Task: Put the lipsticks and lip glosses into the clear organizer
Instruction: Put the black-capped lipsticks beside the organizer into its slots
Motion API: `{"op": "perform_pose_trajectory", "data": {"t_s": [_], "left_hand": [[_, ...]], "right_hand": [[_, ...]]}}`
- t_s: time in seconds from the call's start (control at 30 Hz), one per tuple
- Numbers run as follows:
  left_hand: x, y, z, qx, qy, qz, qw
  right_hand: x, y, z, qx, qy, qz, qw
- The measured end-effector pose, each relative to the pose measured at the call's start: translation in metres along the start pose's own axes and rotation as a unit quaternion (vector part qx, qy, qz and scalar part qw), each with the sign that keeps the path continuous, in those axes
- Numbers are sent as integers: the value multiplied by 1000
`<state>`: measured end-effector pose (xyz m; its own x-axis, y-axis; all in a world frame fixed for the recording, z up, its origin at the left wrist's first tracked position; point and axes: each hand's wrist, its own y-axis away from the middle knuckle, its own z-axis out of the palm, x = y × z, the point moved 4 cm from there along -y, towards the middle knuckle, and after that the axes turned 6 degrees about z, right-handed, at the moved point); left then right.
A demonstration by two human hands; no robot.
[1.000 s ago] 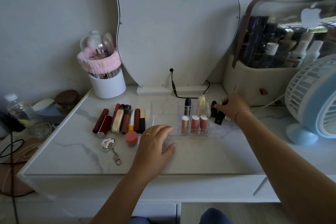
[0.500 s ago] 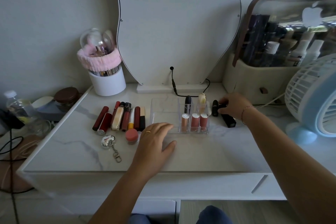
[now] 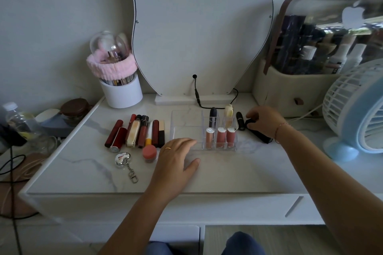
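Observation:
The clear organizer (image 3: 186,122) stands mid-table. It holds three pink lip glosses (image 3: 221,137) in front, with a dark tube (image 3: 212,117) and a cream tube (image 3: 228,113) behind them. A row of several red and dark lipsticks (image 3: 136,132) lies to its left. My left hand (image 3: 176,159) rests flat with its fingertips on the organizer's front edge. To the organizer's right, my right hand (image 3: 267,121) is closed on the end of a black lipstick (image 3: 260,135) that lies on the table. Another black lipstick (image 3: 240,123) lies beside it.
A small pink pot (image 3: 149,153) and a silver keychain (image 3: 124,160) lie in front of the lipstick row. A white brush cup (image 3: 122,91) stands back left, a mirror (image 3: 199,27) behind, a cosmetics case (image 3: 290,87) and a blue fan (image 3: 356,114) at right.
My right hand has drawn slightly right, and the black lipstick in its fingers went from upright to lying on the table. My left hand stayed put.

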<state>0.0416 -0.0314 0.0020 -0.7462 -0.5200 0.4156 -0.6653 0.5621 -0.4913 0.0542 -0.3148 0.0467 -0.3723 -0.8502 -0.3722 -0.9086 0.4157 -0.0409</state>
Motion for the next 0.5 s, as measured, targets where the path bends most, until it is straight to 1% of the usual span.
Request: {"op": "perform_pose_trajectory", "data": {"t_s": [0.13, 0.23, 0.3, 0.37, 0.43, 0.5], "left_hand": [[0, 0, 0, 5, 1, 3, 1000], [-1, 0, 1, 6, -1, 5, 1000], [-1, 0, 1, 6, -1, 3, 1000], [-2, 0, 1, 3, 0, -1, 1000], [-2, 0, 1, 2, 3, -2, 1000], [-2, 0, 0, 2, 3, -1, 1000]], "right_hand": [[-1, 7, -21, 38, -65, -1, 997], [-15, 14, -52, 102, -117, -38, 987], [-33, 20, -73, 131, -174, -69, 974], [-54, 25, -85, 133, -248, -103, 954], [-75, 28, -86, 108, -326, -125, 931], [-93, 28, -80, 86, -357, -137, 920]]}}
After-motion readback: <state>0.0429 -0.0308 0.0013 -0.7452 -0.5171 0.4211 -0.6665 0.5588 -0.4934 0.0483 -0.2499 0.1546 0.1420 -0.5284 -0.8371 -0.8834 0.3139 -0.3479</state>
